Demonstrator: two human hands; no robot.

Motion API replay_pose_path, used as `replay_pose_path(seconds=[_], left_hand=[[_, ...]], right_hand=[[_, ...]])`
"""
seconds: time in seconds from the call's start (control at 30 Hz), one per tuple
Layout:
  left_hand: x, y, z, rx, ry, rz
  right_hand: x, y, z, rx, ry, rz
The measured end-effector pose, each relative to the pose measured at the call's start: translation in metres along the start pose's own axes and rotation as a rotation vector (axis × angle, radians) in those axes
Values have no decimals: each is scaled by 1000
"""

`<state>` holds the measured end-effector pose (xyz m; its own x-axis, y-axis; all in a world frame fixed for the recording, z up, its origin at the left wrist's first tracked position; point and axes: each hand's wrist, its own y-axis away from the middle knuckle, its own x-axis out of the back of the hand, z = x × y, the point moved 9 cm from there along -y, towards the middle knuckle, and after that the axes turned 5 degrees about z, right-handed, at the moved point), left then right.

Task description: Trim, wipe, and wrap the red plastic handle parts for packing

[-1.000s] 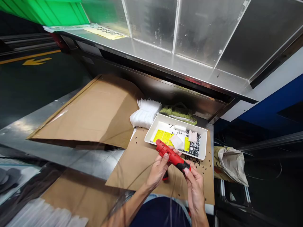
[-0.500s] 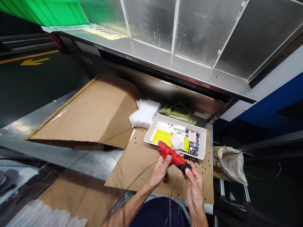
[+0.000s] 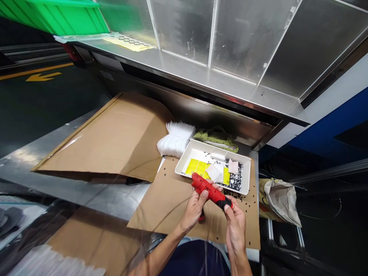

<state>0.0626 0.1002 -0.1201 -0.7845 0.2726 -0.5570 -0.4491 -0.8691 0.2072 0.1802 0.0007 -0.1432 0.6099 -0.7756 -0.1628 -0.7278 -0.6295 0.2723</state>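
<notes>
A red and black hand-held tool [image 3: 211, 193] is held tilted in front of my body, above the cardboard sheet. It looks like a power tool, but I cannot tell its exact kind. My left hand [image 3: 194, 207] is wrapped round its red body, thumb on the near side. At the tool's black and red lower right end, my right hand [image 3: 236, 224] pinches it between thumb and fingers. Just beyond it stands a shallow white tray [image 3: 184, 158] with yellow printed sheets [image 3: 195, 165], white foam-like pieces [image 3: 214, 172] and many small black parts [image 3: 236, 180].
Loose black bits are scattered on the cardboard sheet [image 3: 161, 203]. White stacked foam sleeves [image 3: 175, 140] and a green patterned cloth [image 3: 214, 136] lie behind the tray. A large cardboard box [image 3: 112, 138] stands left; a paper-lined bag [image 3: 280, 197] is at right. A metal ledge [image 3: 184, 65] runs above.
</notes>
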Motion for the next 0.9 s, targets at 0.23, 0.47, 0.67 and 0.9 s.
replay_pose_path(seconds=[0.23, 0.47, 0.67, 0.9], left_hand=[[-7, 3, 9, -20, -80, -27], [2, -8, -2, 52, 26, 53], [4, -13, -2, 70, 58, 90], [5, -14, -5, 51, 41, 101]], right_hand=[[-5, 0, -6, 42, 68, -2], [-9, 11, 9, -159, -162, -9], [-5, 12, 32, -350, -452, 18], [-2, 17, 27, -343, -400, 106]])
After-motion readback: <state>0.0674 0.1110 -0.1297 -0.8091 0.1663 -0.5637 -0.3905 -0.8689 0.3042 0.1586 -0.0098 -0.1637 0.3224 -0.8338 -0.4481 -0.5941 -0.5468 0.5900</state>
